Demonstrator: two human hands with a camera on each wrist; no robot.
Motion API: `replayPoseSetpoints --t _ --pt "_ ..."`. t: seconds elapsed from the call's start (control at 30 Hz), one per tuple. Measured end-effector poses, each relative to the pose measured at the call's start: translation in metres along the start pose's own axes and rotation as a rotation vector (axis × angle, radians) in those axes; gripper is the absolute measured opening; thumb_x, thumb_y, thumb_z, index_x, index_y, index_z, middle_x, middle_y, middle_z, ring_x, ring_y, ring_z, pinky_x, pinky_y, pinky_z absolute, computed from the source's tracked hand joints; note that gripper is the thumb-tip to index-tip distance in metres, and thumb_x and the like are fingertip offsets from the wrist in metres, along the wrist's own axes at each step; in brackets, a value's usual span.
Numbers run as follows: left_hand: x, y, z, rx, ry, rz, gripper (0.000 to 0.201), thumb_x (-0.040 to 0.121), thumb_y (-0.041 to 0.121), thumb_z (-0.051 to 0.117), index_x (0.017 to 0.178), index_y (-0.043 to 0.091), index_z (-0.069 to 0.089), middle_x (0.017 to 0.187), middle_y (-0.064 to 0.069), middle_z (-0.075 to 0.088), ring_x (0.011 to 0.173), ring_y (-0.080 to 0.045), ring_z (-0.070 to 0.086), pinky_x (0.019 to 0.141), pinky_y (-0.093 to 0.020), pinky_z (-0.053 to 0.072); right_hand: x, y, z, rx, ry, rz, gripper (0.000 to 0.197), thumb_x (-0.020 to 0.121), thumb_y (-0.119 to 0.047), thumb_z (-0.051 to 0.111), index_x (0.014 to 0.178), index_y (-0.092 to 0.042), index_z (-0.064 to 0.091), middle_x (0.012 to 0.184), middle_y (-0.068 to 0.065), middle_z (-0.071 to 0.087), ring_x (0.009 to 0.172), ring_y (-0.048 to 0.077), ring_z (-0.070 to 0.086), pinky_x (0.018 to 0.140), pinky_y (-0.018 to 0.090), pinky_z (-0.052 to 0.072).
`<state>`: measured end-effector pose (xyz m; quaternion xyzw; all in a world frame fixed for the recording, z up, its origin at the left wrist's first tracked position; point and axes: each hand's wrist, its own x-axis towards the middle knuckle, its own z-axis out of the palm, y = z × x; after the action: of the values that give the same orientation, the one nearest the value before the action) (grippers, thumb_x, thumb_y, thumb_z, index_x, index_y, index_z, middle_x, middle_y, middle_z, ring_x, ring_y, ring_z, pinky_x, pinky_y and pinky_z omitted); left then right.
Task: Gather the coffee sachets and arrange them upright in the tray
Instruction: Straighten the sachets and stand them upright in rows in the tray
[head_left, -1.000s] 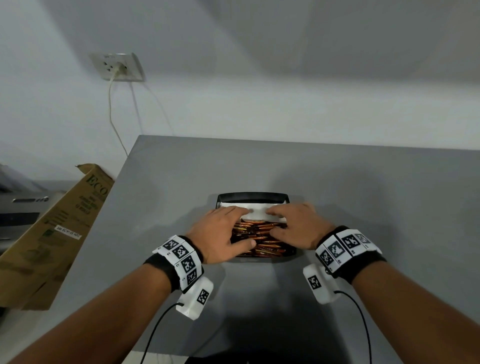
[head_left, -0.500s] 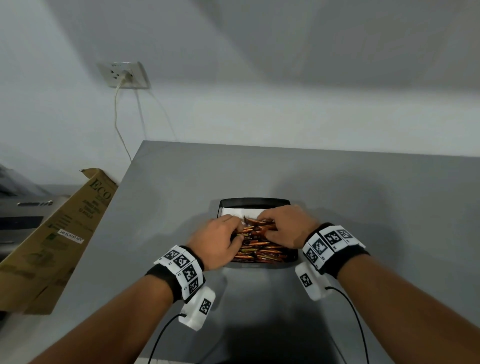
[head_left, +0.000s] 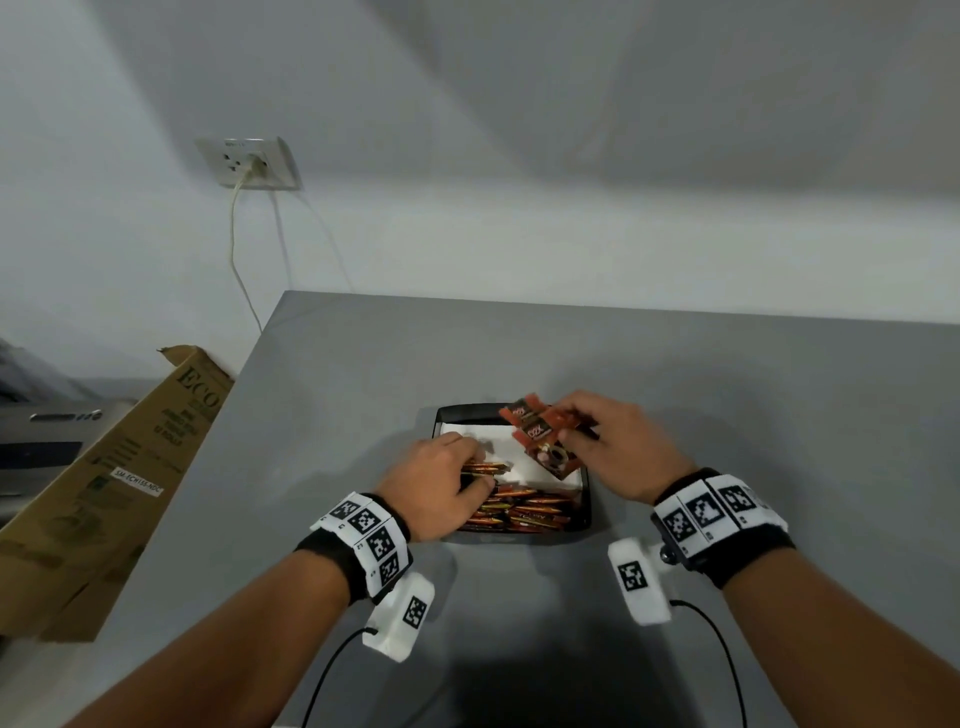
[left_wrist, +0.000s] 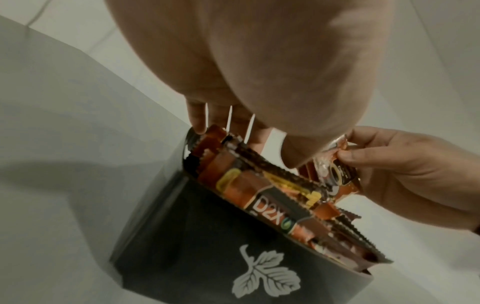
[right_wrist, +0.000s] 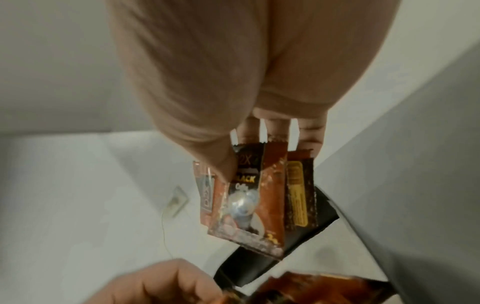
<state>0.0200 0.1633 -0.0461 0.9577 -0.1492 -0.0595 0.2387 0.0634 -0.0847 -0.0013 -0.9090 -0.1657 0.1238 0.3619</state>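
Note:
A black tray (head_left: 586, 512) with a white leaf print (left_wrist: 265, 273) sits on the grey table, lined with white paper (head_left: 498, 441). A row of red-brown coffee sachets (head_left: 519, 512) stands on edge in its near half. My right hand (head_left: 605, 441) grips a fanned bunch of sachets (head_left: 543, 436) (right_wrist: 255, 195) lifted above the tray's far right. My left hand (head_left: 441, 480) reaches into the tray's left side, its fingers curled round the ends of a few sachets (head_left: 485, 469) (left_wrist: 233, 164).
A cardboard box (head_left: 104, 493) leans off the table's left edge. A wall socket (head_left: 249, 162) with a cable hangs on the wall behind. The grey table (head_left: 753, 415) stretches bare to the right and behind the tray.
My right hand has lifted a bunch of sachets out of the tray, up and to the right. My left hand stayed low on the left sachets. White paper now shows in the far half.

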Motion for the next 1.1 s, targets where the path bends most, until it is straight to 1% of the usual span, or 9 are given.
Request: replayPoseSetpoints --t 0.2,0.37,0.43,0.53,0.6,0.7,0.77,0.97,1.1 --pt "0.006 0.031 -0.016 -0.539 0.072 -0.111 0.093 0.072 0.071 0.061 0.147 0.022 0.038 0.140 0.011 0.051 0.126 -0.004 0.050 0.104 -0.029 0.044 -0.001 -0.006 0.004 0.600 0.136 0.092 0.018 0.096 -0.005 0.061 0.102 -0.020 0.069 0.103 0.003 0.077 0.097 0.023 0.073 0.094 0.049 0.056" --pt "0.024 0.065 -0.019 -1.509 0.047 -0.282 0.058 0.079 0.024 0.071 0.130 -0.001 0.057 0.118 -0.015 0.067 0.104 -0.026 0.066 0.089 -0.038 0.056 -0.004 -0.032 0.013 0.998 0.038 0.094 0.016 0.095 -0.002 0.060 0.104 -0.012 0.070 0.100 0.011 0.076 0.090 0.026 0.071 0.084 0.048 0.056" --pt "0.026 0.073 -0.018 -1.687 0.001 -0.342 0.050 0.080 0.011 0.066 0.126 -0.008 0.059 0.115 -0.027 0.062 0.102 -0.037 0.063 0.093 -0.047 0.050 -0.007 -0.040 0.016 0.911 0.010 0.062 0.015 0.094 -0.009 0.065 0.105 -0.017 0.072 0.104 0.008 0.076 0.094 0.025 0.072 0.087 0.047 0.057" --pt "0.026 0.076 -0.018 -1.745 0.032 -0.397 0.051 0.072 0.004 0.061 0.121 -0.007 0.062 0.111 -0.027 0.061 0.094 -0.038 0.065 0.086 -0.046 0.053 -0.009 -0.044 0.013 0.382 0.112 0.040 0.021 0.091 -0.029 0.069 0.112 -0.026 0.070 0.110 -0.008 0.071 0.099 0.012 0.068 0.095 0.047 0.056" --pt "0.024 0.074 -0.018 -1.774 0.036 -0.409 0.055 0.071 0.002 0.058 0.124 -0.008 0.059 0.113 -0.029 0.062 0.092 -0.038 0.067 0.078 -0.043 0.058 -0.011 -0.046 0.005 0.134 0.185 -0.003 0.051 0.084 -0.036 0.072 0.133 -0.030 0.058 0.132 -0.015 0.051 0.120 0.006 0.052 0.106 0.042 0.048" --pt "0.020 0.073 -0.017 -1.783 -0.023 -0.377 0.048 0.071 -0.005 0.055 0.118 -0.008 0.061 0.102 -0.025 0.067 0.087 -0.035 0.070 0.073 -0.041 0.059 -0.015 -0.055 -0.006 0.026 -0.022 -0.170 0.108 0.066 -0.039 0.087 0.155 -0.033 0.026 0.160 -0.013 0.021 0.145 0.001 0.018 0.119 0.023 0.023" --pt "0.016 0.076 -0.019 -1.767 -0.071 -0.349 0.037 0.068 -0.008 0.055 0.104 -0.003 0.063 0.087 -0.019 0.069 0.076 -0.030 0.070 0.067 -0.036 0.059 -0.013 -0.060 -0.004 -0.218 -0.107 -0.253 0.130 0.057 -0.045 0.091 0.159 -0.027 0.011 0.163 -0.009 0.013 0.149 0.006 0.010 0.121 0.027 0.015" --pt "0.012 0.073 -0.022 -1.857 -0.088 -0.333 0.055 0.063 0.000 0.068 0.116 0.002 0.056 0.100 -0.021 0.059 0.093 -0.033 0.062 0.085 -0.043 0.049 -0.013 -0.065 0.006 -0.302 -0.098 -0.286 0.100 0.067 -0.038 0.083 0.150 -0.024 0.029 0.135 -0.005 0.037 0.126 0.014 0.038 0.109 0.031 0.036" --pt "0.008 0.069 -0.019 -1.886 -0.093 -0.344 0.029 0.066 0.004 0.056 0.090 0.004 0.072 0.086 -0.016 0.069 0.082 -0.027 0.068 0.077 -0.037 0.052 -0.014 -0.069 0.010 -0.350 -0.106 -0.296 0.087 0.067 -0.039 0.082 0.142 -0.028 0.038 0.132 -0.008 0.038 0.121 0.012 0.040 0.092 0.021 0.030"
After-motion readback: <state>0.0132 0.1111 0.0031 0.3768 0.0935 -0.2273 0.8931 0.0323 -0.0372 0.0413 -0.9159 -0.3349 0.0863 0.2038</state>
